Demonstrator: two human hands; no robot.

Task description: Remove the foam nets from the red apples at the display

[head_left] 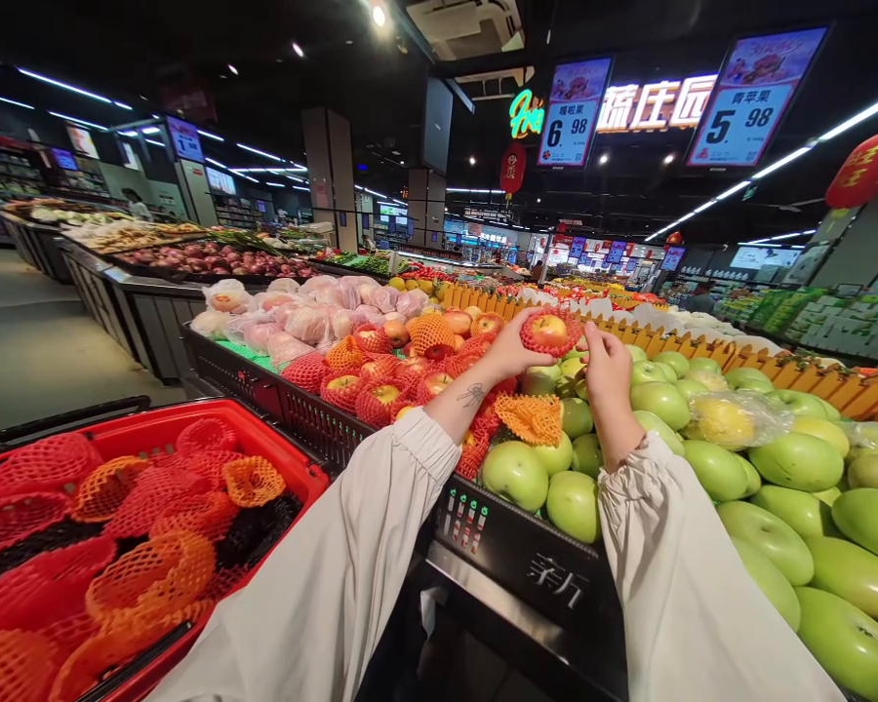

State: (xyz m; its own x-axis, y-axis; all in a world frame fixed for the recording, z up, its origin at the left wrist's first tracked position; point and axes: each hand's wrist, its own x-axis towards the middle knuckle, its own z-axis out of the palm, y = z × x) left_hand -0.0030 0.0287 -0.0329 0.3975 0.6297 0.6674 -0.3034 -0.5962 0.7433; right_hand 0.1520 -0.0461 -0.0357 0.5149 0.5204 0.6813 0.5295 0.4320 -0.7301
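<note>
My left hand (516, 353) is closed around a red-and-yellow apple (547, 330) above the display. A red foam net (572, 336) wraps this apple, leaving its top bare. At the net's right edge, my right hand (609, 375) is closed, with thumb and forefinger pinched against the rim. Below the hands an orange foam net (531, 417) lies over green apples (513, 474). To the left are red apples in red and orange nets (378, 400). Larger green apples (768, 551) spread to the right of my right forearm.
A red basket (303, 468) full of loose red and orange foam nets (150, 575) stands at the lower left. The display's black front edge (512, 546) runs below my forearms. Bagged pink fruit (314, 312) lies farther back. Price signs (575, 112) hang overhead.
</note>
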